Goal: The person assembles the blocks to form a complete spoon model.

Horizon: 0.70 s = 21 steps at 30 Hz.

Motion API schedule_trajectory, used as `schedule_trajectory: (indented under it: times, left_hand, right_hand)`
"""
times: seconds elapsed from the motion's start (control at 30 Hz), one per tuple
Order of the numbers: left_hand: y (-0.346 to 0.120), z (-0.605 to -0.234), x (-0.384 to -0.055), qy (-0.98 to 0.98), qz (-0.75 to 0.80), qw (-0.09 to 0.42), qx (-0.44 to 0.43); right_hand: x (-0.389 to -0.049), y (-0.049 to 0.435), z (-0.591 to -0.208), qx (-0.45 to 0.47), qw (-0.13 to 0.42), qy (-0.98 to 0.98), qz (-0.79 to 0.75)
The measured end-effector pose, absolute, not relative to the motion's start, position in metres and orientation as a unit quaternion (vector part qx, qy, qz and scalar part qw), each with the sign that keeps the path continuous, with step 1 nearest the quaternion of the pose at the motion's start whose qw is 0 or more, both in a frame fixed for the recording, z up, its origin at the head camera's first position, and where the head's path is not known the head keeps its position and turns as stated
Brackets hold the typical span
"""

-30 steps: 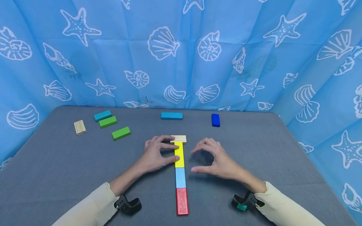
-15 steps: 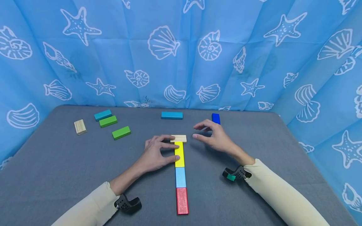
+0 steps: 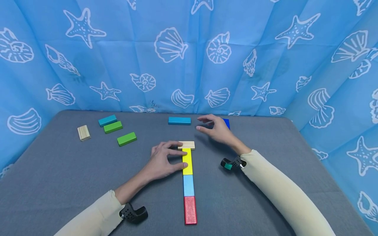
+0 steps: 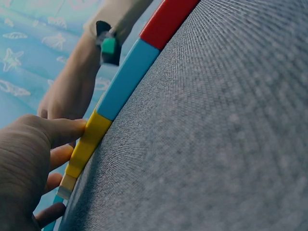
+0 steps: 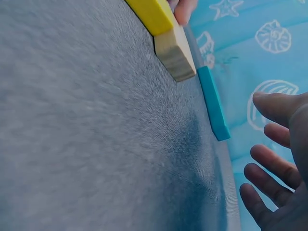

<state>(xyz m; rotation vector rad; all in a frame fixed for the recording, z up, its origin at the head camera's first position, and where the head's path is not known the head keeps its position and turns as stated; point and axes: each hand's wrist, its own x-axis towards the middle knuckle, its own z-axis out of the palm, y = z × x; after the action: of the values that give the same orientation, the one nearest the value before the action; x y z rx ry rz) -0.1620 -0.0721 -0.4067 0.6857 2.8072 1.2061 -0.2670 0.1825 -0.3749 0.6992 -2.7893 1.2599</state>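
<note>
My left hand point(image 3: 162, 162) rests its thumb and fingertips on the yellow block point(image 3: 189, 168) and the plain wooden block point(image 3: 189, 144), which lies crosswise at the row's far end. Behind the yellow block in the row, nearer to me, come a light blue block point(image 3: 188, 185) and a red block point(image 3: 190, 210), laid end to end. My right hand point(image 3: 220, 131) hovers over the cloth with its fingers apart and holds nothing. Just left of its fingertips lies a teal block point(image 3: 179, 121). The hand partly hides a dark blue block point(image 3: 226, 123).
At the back left lie another teal block point(image 3: 107, 120), two green blocks, the nearer green block point(image 3: 126, 139) set apart, and a plain wooden block point(image 3: 84, 133). A blue curtain point(image 3: 195, 65) with shell prints hangs behind the grey cloth-covered table point(image 3: 73, 183).
My right hand has moved away from beside the yellow block, toward the back of the table, until near the teal block. The left hand and the blocks have stayed put.
</note>
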Motion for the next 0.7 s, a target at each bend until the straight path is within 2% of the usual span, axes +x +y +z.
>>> schedule_trajectory:
  times: [0.7]
  left_hand:
    - [-0.073,-0.406,-0.162,0.894,0.392,0.009,0.219]
  right_hand:
    - [-0.301,0.160,-0.385,0.220,-0.012,-0.904,0.366]
